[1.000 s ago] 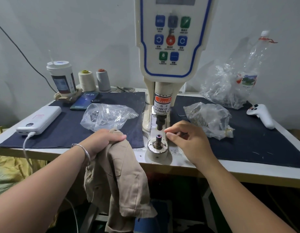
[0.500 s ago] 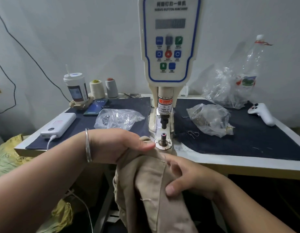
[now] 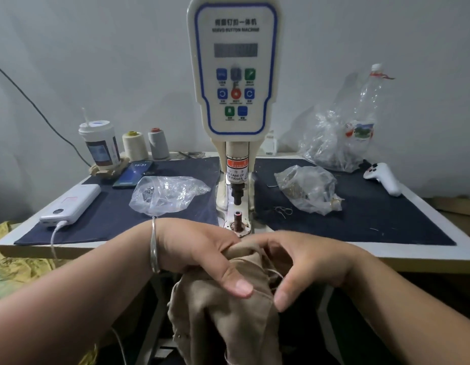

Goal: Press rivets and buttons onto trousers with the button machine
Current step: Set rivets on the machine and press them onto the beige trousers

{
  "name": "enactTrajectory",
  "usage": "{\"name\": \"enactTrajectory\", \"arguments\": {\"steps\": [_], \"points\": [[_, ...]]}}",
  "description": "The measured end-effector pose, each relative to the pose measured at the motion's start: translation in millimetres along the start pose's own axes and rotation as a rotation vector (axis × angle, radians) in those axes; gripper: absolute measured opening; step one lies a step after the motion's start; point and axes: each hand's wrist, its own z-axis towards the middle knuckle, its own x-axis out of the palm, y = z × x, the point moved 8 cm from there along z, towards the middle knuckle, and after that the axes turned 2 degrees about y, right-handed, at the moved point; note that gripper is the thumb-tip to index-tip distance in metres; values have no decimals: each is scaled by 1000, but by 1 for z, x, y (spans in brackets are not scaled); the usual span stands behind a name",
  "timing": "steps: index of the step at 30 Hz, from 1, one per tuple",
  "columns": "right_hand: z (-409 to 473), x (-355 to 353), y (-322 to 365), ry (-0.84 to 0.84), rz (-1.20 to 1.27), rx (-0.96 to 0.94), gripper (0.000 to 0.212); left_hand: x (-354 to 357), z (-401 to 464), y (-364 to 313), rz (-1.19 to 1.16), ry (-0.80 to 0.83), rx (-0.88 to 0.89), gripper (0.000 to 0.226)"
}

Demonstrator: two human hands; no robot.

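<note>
The cream button machine (image 3: 235,75) stands at the table's middle, its black punch (image 3: 237,192) hanging above the lower die post (image 3: 238,219). Khaki trousers (image 3: 223,312) hang bunched in front of the table edge, just below the die. My left hand (image 3: 199,248) grips the top of the cloth, thumb lying over it. My right hand (image 3: 302,262) pinches the same bunch from the right, fingers curled into the fabric. Two clear bags of metal parts lie either side of the machine, the left bag (image 3: 165,193) and the right bag (image 3: 307,189).
On the dark mat (image 3: 360,219): a white power bank (image 3: 70,204) with cable, a phone (image 3: 134,173), a lidded cup (image 3: 99,146), two thread cones (image 3: 147,144), a white controller (image 3: 384,177), a crumpled plastic bottle and bag (image 3: 344,138). Yellow cloth (image 3: 15,259) lies low left.
My right hand left the die and came down onto the trousers. Both hands have gathered the cloth and raised it close under the die. The view tilted up.
</note>
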Motion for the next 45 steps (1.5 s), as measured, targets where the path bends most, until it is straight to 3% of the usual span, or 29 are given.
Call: {"name": "enactTrajectory", "arguments": {"steps": [4, 6, 11, 15, 18, 21, 24, 27, 30, 33, 36, 40, 45], "points": [[-12, -3, -22, -48, -204, 179, 40, -14, -6, 6, 22, -99, 0, 28], [-15, -4, -37, -92, -173, 213, 29, -25, -9, 13, 4, -183, -2, 30], [-23, -21, -45, -214, 227, 77, 50, -39, -14, 22, 8, -255, -75, 21], [-26, -45, -51, -292, 315, 68, 62, -44, -14, 27, 24, -238, -124, 14], [-26, -58, -51, -346, 406, 40, 50, -51, -10, 29, -42, -266, -58, 16], [-29, -76, -50, -458, 324, 85, 27, -60, -2, 38, -197, -359, 57, 31], [-26, -92, -61, -616, 135, 185, 56, -70, 6, 58, -354, -540, 120, 20], [-14, -97, -56, -710, 77, 137, 43, -74, 10, 65, -459, -645, 185, 21], [-1, -109, -46, -785, 17, 108, 40, -95, 2, 60, -337, -862, 181, 24], [11, -121, -39, -862, -67, 139, 36, -120, -9, 55, -122, -1041, 66, 27], [26, -132, -33, -881, -194, 179, 39, -145, -16, 54, 49, -1089, -38, 33], [44, -140, -25, -881, -537, 244, 46, -170, -24, 55, 338, -1106, -224, 38], [46, -150, -37, -949, -707, 307, 47, -175, -16, 63, 447, -1117, -195, 45]]}}
